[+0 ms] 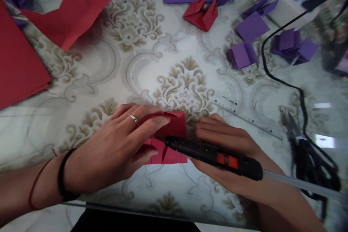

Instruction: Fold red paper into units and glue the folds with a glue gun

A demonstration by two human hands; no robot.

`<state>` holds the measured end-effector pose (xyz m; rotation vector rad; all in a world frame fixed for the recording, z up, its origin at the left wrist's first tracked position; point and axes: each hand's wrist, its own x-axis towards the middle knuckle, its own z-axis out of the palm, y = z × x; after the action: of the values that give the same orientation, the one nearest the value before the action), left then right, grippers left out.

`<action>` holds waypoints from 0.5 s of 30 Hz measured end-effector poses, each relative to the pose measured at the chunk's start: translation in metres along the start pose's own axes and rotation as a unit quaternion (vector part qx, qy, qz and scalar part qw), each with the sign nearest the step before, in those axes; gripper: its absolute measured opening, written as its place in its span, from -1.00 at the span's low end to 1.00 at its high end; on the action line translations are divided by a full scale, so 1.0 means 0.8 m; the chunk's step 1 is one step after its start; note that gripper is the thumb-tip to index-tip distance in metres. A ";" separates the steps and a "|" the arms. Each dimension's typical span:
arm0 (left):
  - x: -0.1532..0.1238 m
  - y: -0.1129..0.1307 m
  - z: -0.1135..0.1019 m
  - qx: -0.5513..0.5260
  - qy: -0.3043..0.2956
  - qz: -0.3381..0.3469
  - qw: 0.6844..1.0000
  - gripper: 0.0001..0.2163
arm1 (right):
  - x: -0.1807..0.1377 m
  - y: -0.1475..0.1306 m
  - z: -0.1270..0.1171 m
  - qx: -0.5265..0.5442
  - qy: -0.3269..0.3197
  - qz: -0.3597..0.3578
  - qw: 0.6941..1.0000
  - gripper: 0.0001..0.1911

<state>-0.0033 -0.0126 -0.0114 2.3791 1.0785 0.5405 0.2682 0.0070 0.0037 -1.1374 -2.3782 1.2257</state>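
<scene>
A: State the location of the folded red paper [175, 127].
B: It lies near the front edge of the patterned surface [136, 79], between the two hands. Its left portion is hidden, so its long axis cannot be determined.

A: Which hand is nearer to it?
B: The left hand [116, 148]. It rests over the left portion, index finger extended across the paper, thumb set apart below. Whether it pinches the paper or only presses it cannot be determined.

A: State the condition of the right hand [231, 137].
B: It grips the hot-glue gun [206, 151], the fingers curled behind the body. This hand is just beside the right edge of the paper; contact with that edge is not clear.

A: Give the alignment of the gun.
B: The long axis slants from the nozzle [160, 138], at upper left, to the rear end at lower right. The glue stick [296, 184] projects rearward on the same line.

A: Specify the governing relation.
B: The nozzle tip is over the paper, in the gap between the left index finger and thumb. It points left, toward the left palm. Contact between tip and paper cannot be confirmed from this angle.

A: List adjacent items.
B: The transparent ruler [246, 115] is beyond the right hand; the scissors [307, 163] are to its right.
</scene>
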 end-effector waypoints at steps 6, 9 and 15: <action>0.001 0.000 0.000 0.001 0.002 -0.001 1.000 -0.60 | 0.001 0.002 -0.001 0.004 0.007 -0.009 1.000 -0.83; 0.001 0.000 0.000 -0.001 -0.002 -0.004 1.000 -0.58 | 0.000 0.004 -0.002 -0.002 0.013 -0.016 1.000 -0.82; 0.002 0.001 -0.002 -0.002 -0.008 -0.010 1.000 -0.57 | -0.004 0.004 -0.004 -0.017 0.006 -0.025 1.000 -0.80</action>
<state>-0.0030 -0.0113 -0.0094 2.3621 1.0922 0.5144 0.2736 0.0077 0.0033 -1.0859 -2.4135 1.1632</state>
